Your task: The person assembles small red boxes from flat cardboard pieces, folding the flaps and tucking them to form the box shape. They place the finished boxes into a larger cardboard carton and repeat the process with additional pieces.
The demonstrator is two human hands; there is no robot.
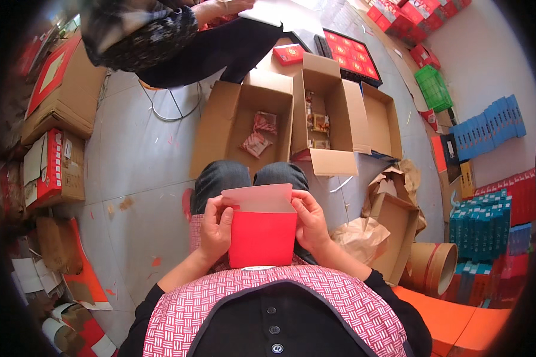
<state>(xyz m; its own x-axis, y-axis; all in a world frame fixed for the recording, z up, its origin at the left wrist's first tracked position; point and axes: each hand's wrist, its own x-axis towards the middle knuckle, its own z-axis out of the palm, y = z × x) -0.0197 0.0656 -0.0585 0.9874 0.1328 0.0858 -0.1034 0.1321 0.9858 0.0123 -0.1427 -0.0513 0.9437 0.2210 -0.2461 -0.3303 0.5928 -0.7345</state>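
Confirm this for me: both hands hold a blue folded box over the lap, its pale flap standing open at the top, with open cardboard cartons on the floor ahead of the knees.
Not quite: the folded box is red, not blue. The head view shows it held over the lap between the left hand and the right hand, its pale flap standing open at the top, with open cardboard cartons on the floor ahead of the knees.

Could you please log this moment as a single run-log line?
left hand: grips red box left side | right hand: grips right side | flap: open | ahead: open carton with packets
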